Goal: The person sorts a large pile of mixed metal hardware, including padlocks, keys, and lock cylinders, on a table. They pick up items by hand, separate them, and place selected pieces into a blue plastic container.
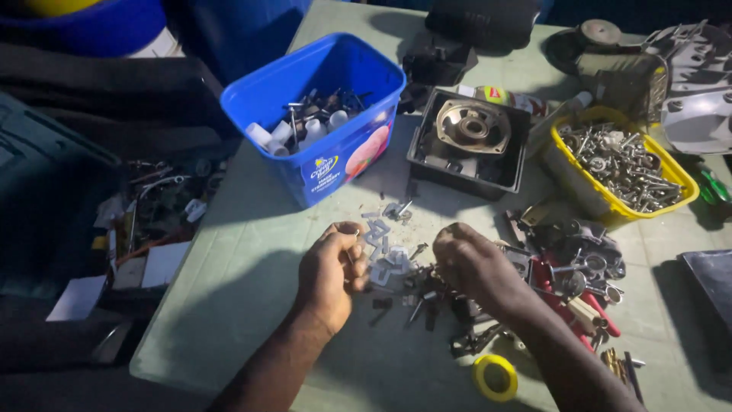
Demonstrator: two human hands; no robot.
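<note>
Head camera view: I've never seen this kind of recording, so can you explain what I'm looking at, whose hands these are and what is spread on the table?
There is no machine here. A person wears a camera on the head, so the single picture looks down at their own two bare hands over a pale green table.

The left hand is closed, pinching something small that I cannot make out. The right hand is curled over a scatter of small metal bits, screws and clips.

Around them: a blue tub of white pieces and hardware, a black tray with a round metal part, a yellow tray of bolts, red-handled tools and a yellow tape roll.
</note>
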